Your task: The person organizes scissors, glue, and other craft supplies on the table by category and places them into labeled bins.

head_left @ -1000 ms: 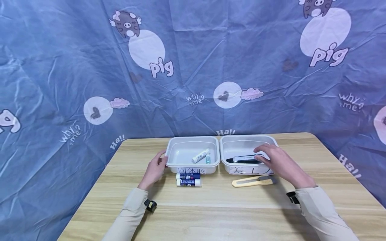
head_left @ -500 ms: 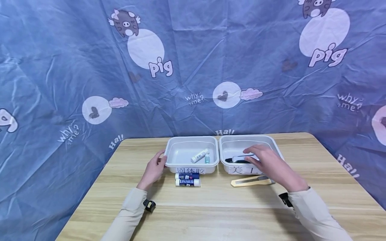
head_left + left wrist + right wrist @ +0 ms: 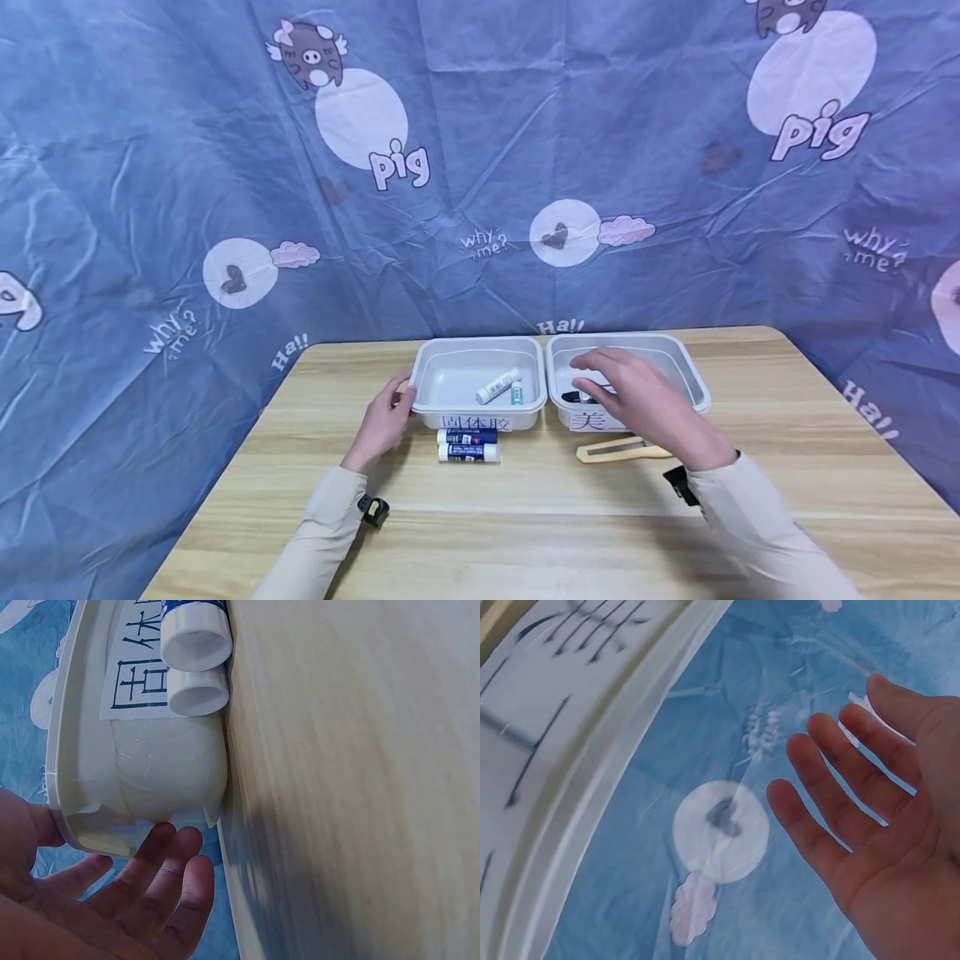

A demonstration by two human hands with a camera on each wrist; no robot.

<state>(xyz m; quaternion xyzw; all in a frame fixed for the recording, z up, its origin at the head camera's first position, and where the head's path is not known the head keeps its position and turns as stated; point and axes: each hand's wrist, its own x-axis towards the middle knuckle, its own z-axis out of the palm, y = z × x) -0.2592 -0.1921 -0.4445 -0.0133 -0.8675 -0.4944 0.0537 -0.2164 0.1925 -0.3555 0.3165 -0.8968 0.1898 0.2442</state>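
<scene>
My left hand [image 3: 385,419] touches the left end of a white plastic basket [image 3: 420,379], thumb at the rim and relaxed fingers [image 3: 196,889] by the outer wall. Inside lie a white glue stick [image 3: 497,387] and a smaller piece with a teal label [image 3: 517,393]. Above a second white basket [image 3: 693,379] hovers my right hand [image 3: 637,396], fingers loosely spread, with nothing in them in the right wrist view. It partly hides a black-ended utility knife [image 3: 577,397] in that basket. A yellow utility knife [image 3: 615,451] lies in front, its right end behind my hand.
Two blue glue sticks with white caps [image 3: 467,437] lie side by side before the left basket. Both baskets bear paper labels in Chinese writing. A blue printed cloth [image 3: 480,167] hangs behind the wooden table [image 3: 480,533].
My right hand has moved left across the right basket, covering more of the black-ended utility knife and the label. The left hand stays at its basket.
</scene>
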